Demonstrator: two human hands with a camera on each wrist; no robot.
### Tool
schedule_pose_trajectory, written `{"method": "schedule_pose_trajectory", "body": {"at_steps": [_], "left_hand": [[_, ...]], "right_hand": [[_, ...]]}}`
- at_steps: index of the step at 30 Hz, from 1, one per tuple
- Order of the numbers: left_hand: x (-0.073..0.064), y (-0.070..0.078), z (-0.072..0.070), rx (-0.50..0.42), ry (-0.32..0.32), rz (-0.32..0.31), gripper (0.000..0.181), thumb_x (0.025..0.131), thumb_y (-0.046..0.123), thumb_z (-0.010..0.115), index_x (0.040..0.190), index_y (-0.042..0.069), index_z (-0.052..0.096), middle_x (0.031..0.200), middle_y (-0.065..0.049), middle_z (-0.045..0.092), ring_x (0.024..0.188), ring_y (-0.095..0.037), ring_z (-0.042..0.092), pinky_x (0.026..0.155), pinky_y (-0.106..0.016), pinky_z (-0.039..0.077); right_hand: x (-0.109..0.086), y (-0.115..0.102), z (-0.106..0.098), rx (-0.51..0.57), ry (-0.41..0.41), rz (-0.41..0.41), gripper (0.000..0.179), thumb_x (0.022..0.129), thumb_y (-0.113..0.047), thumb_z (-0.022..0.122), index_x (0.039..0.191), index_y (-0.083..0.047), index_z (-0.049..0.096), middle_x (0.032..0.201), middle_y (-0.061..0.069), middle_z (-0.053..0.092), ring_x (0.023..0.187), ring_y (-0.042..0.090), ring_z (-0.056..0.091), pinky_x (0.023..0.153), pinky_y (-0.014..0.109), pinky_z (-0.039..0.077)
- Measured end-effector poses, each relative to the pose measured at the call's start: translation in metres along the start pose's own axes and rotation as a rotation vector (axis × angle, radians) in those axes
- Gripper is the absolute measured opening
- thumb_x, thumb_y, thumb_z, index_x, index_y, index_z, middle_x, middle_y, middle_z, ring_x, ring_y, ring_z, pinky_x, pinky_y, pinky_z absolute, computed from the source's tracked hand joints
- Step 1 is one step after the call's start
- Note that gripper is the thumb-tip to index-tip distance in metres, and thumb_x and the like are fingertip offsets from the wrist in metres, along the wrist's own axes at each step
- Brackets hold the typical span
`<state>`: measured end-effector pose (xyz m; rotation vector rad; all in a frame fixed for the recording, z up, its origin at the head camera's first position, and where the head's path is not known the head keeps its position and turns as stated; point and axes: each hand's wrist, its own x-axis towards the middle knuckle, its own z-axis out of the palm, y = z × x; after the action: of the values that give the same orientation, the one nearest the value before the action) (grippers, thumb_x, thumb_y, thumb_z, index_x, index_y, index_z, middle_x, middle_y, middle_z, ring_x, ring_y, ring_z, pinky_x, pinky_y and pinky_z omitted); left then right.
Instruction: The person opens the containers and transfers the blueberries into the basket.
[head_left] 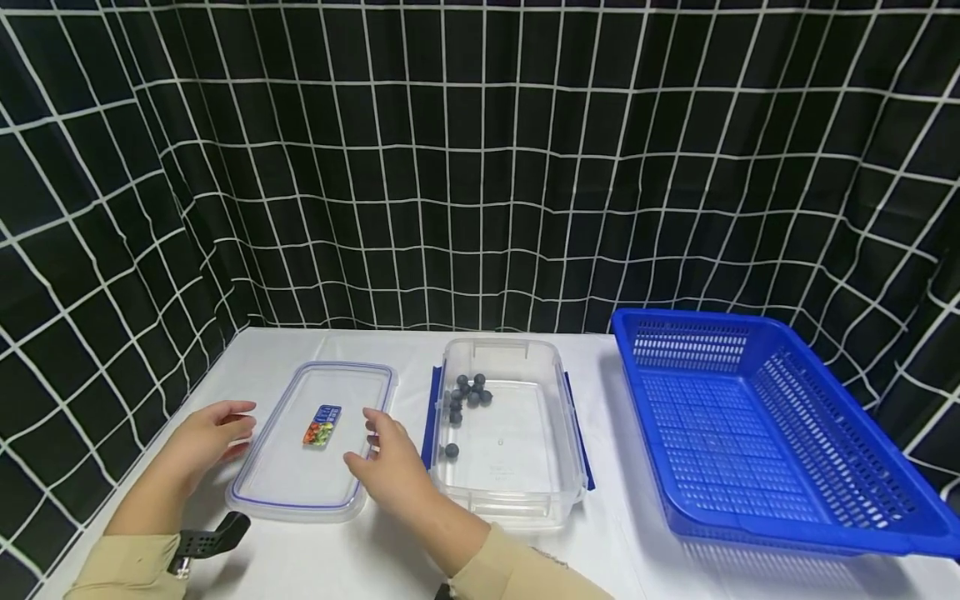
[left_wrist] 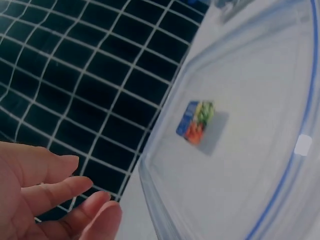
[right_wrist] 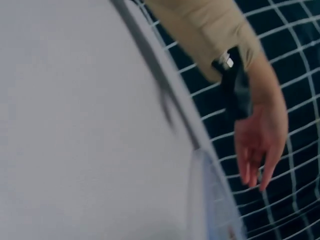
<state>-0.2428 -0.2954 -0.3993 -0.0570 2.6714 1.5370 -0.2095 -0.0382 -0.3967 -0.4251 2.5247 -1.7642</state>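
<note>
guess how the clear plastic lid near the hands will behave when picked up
The clear plastic lid is probably stiff: it lies flat with an even, rectangular outline. It looks light for its size, being shallow and see-through. Its smooth surface may be slippery.

Between the left grip [head_left: 206,437] and the right grip [head_left: 396,467], a clear lid [head_left: 292,446] ringed blue, its label [head_left: 322,426] blue, red, green! Right of them, dark-grey balls [head_left: 473,399], clear box [head_left: 517,425], blue clips [head_left: 431,421], blue basket [head_left: 750,521]; beyond, black curtain [head_left: 491,187] gridded white!

lid [head_left: 311,468] | clear plastic, blue-lined, colourfully labelled mid-top | lying flat | on white table [head_left: 300,560]
</note>
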Motion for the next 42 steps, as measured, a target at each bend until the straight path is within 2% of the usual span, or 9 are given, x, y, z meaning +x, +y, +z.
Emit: {"method": "schedule_pose_trajectory", "body": {"at_steps": [4,8,12,15,24,31,37,42], "left_hand": [[0.0,0.013,0.005,-0.003,0.009,-0.016,0.046,0.095,0.015,0.047,0.133,-0.009,0.035,0.12,-0.028,0.045,0.107,-0.036,0.05,0.088,-0.036,0.051],[0.001,0.024,0.012,-0.026,0.008,-0.031,0.046,0.095,0.016,0.046,0.134,-0.006,0.034,0.12,-0.025,0.045,0.108,-0.035,0.048,0.091,-0.038,0.049],[0.005,0.035,0.018,-0.061,0.002,-0.023,0.047,0.095,0.015,0.047,0.136,-0.004,0.032,0.117,-0.022,0.044,0.105,-0.03,0.049,0.09,-0.035,0.05],[0.007,0.045,0.023,-0.077,0.001,-0.013,0.049,0.095,0.014,0.046,0.138,-0.002,0.029,0.116,-0.02,0.044,0.106,-0.03,0.049,0.089,-0.034,0.051],[0.011,0.078,0.045,-0.132,-0.035,0.007,0.049,0.095,0.011,0.045,0.139,0.001,0.027,0.12,-0.022,0.042,0.11,-0.032,0.048,0.094,-0.04,0.046],[0.013,0.1,0.062,-0.163,-0.069,0.052,0.047,0.094,0.008,0.046,0.138,0.001,0.03,0.119,-0.022,0.043,0.109,-0.032,0.049,0.094,-0.04,0.046],[0.015,0.111,0.078,-0.204,-0.083,0.072,0.044,0.093,0.006,0.048,0.135,0.001,0.035,0.117,-0.021,0.045,0.103,-0.029,0.052,0.09,-0.038,0.05],[0.019,0.113,0.09,-0.281,-0.106,0.085,0.043,0.092,0.003,0.047,0.133,0.0,0.037,0.113,-0.02,0.045,0.098,-0.024,0.053,0.089,-0.037,0.051]], "right_hand": [[-0.005,-0.013,-0.014,0.038,-0.046,-0.033,0.058,0.083,-0.012,0.064,0.134,-0.003,0.039,0.126,0.017,0.048,0.111,0.029,0.052,0.093,0.032,0.048],[-0.008,-0.027,-0.033,0.067,-0.067,-0.047,0.057,0.085,-0.013,0.064,0.136,-0.008,0.039,0.124,0.012,0.052,0.107,0.023,0.055,0.088,0.027,0.051],[-0.004,-0.036,-0.055,0.108,-0.049,-0.047,0.056,0.085,-0.011,0.063,0.136,-0.012,0.039,0.12,0.008,0.055,0.103,0.019,0.058,0.083,0.025,0.053],[0.0,-0.041,-0.073,0.116,-0.02,-0.053,0.053,0.087,-0.011,0.061,0.136,-0.013,0.04,0.118,0.009,0.056,0.103,0.02,0.058,0.085,0.03,0.052],[0.01,-0.051,-0.127,0.003,0.056,-0.116,0.038,0.088,-0.012,0.059,0.125,-0.014,0.052,0.107,0.004,0.062,0.1,0.017,0.058,0.088,0.032,0.051],[0.018,-0.048,-0.161,-0.131,0.077,-0.138,0.036,0.089,-0.015,0.059,0.124,-0.012,0.053,0.105,0.004,0.062,0.098,0.018,0.058,0.084,0.032,0.052],[0.021,-0.041,-0.19,-0.228,0.066,-0.152,0.035,0.09,-0.016,0.057,0.124,-0.01,0.053,0.108,0.007,0.062,0.1,0.02,0.058,0.088,0.037,0.05],[0.018,-0.032,-0.212,-0.279,0.062,-0.141,0.035,0.09,-0.016,0.057,0.124,-0.009,0.053,0.109,0.01,0.061,0.1,0.023,0.058,0.087,0.039,0.051]]}}
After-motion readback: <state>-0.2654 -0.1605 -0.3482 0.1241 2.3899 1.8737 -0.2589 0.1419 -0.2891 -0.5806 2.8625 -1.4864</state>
